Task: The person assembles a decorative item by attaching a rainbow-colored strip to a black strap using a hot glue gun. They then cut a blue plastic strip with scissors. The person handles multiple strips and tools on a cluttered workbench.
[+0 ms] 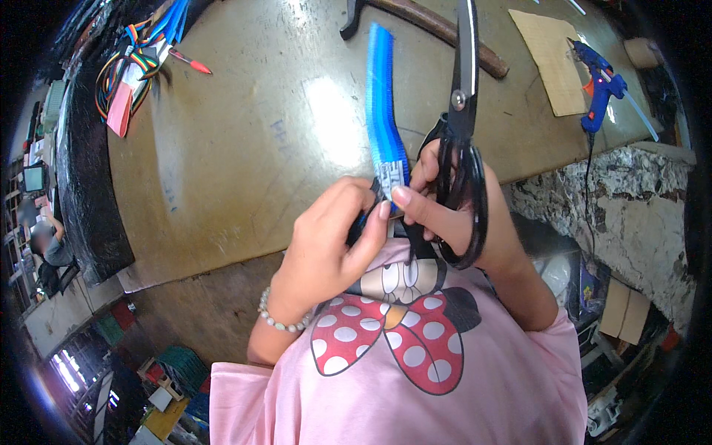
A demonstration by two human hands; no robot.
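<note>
A blue striped ribbon (381,96) runs up from my fingertips over the table, its near end bearing white-and-dark lettering. My left hand (326,230) is closed, thumb and fingers pinching beside that near end; dark material shows between them, partly hidden. The thumb of my right hand (445,211) presses on the lettered end. Black-handled scissors (465,111) hang in the same right hand, handle loops around the fingers and blades pointing away. Whether the blades are fully together is hard to tell. Black material behind the right fingers is mostly hidden.
On the table (222,148), a hammer (430,22) lies at the far side. A blue glue gun (599,85) rests near cardboard (552,63) at the right, its cord trailing off the edge. Bundled coloured cords (133,70) and a red pen (191,61) lie far left. Another person (52,245) sits beyond.
</note>
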